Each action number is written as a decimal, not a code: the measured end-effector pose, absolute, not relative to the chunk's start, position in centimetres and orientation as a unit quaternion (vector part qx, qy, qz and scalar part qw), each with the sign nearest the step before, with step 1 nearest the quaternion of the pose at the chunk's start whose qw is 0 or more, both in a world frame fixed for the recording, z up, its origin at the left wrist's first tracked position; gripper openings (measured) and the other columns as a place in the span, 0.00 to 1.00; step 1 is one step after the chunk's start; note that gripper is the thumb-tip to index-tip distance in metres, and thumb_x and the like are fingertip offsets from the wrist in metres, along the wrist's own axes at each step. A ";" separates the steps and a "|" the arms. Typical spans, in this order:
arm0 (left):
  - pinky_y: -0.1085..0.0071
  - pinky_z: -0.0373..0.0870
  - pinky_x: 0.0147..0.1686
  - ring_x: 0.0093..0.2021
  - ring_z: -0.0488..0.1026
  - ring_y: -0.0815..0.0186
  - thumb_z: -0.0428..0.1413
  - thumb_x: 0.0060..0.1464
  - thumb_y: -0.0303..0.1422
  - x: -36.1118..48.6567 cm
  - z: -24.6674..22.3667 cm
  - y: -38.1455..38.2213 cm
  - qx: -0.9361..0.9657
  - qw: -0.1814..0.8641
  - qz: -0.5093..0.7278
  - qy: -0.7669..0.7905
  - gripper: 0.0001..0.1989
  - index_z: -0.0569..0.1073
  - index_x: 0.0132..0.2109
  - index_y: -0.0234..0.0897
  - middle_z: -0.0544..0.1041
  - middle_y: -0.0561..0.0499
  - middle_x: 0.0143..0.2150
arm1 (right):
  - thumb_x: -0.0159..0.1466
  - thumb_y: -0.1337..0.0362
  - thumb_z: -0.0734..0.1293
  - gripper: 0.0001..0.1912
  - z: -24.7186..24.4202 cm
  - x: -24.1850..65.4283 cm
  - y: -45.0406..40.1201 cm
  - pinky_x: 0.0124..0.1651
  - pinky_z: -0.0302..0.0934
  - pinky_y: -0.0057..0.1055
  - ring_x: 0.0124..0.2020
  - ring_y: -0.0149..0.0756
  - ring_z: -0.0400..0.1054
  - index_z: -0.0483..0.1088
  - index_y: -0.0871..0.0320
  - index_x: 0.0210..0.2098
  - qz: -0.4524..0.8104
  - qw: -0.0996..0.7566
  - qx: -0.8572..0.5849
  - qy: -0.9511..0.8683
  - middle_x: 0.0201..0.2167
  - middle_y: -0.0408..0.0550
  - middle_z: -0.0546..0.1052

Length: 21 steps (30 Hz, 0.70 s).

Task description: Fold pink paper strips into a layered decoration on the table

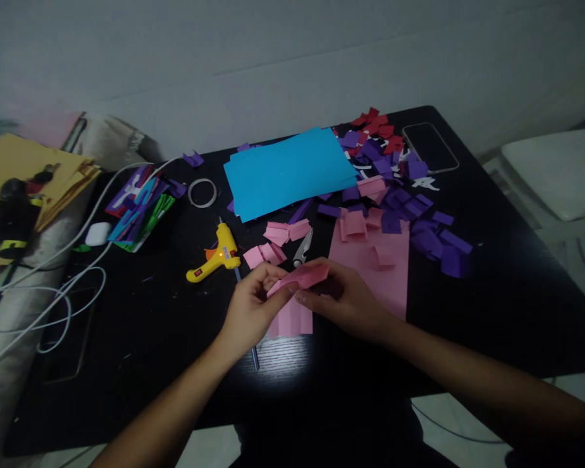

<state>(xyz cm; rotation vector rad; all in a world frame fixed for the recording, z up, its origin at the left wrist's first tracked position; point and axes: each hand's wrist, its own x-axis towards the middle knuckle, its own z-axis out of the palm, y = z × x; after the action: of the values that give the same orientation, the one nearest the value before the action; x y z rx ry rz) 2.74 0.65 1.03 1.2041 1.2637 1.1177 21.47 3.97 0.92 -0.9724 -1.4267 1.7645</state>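
Observation:
Between my two hands is a folded strip of pink paper [308, 277], raised a little over the table. My left hand [254, 300] pinches its left end with thumb and fingers. At the right end, my right hand [347, 298] grips it the same way. Below it lies another creased pink paper piece [292, 318]. Scissors [304, 248] rest just beyond my hands, their handles hidden. Folded pink pieces [286, 231] sit behind them. To the left lies a yellow glue gun [217, 255] with a small light glowing on it.
Blue paper sheets [292, 172] lie at the back. Purple paper pieces [431, 237] and red ones [380, 127] are heaped at the right, near a phone [431, 146]. A pink sheet [370, 273] lies right of centre. Tape [202, 204] and white cables [68, 292] are on the left.

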 end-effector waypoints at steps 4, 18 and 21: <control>0.72 0.73 0.33 0.33 0.77 0.66 0.65 0.59 0.36 2.8 1.2 0.5 0.497 0.509 0.455 0.535 0.07 0.77 0.39 0.37 0.81 0.51 0.33 | 0.65 0.58 0.71 0.10 1.0 21.5 3.9 0.39 0.71 0.35 0.39 0.41 0.77 0.78 0.55 0.44 0.616 0.338 -0.408 -0.583 0.41 0.49 0.83; 0.70 0.75 0.32 0.34 0.80 0.64 0.65 0.58 0.34 2.3 0.9 0.6 0.478 0.532 0.467 0.519 0.07 0.79 0.43 0.38 0.82 0.50 0.34 | 0.64 0.63 0.72 0.12 0.7 21.8 4.2 0.40 0.73 0.35 0.40 0.40 0.79 0.80 0.55 0.47 0.623 0.347 -0.397 -0.577 0.41 0.49 0.85; 0.71 0.74 0.32 0.33 0.79 0.65 0.65 0.59 0.33 2.3 0.9 0.6 0.476 0.538 0.469 0.515 0.06 0.79 0.43 0.38 0.82 0.51 0.34 | 0.63 0.63 0.73 0.12 0.9 21.9 4.3 0.42 0.74 0.37 0.42 0.41 0.80 0.81 0.54 0.47 0.623 0.343 -0.398 -0.579 0.43 0.49 0.85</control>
<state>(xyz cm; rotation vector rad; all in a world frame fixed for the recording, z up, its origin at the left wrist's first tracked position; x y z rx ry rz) 2.27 0.59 0.90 1.1319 1.2248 1.1155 21.89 4.32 0.89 -1.0342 -1.5055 1.6188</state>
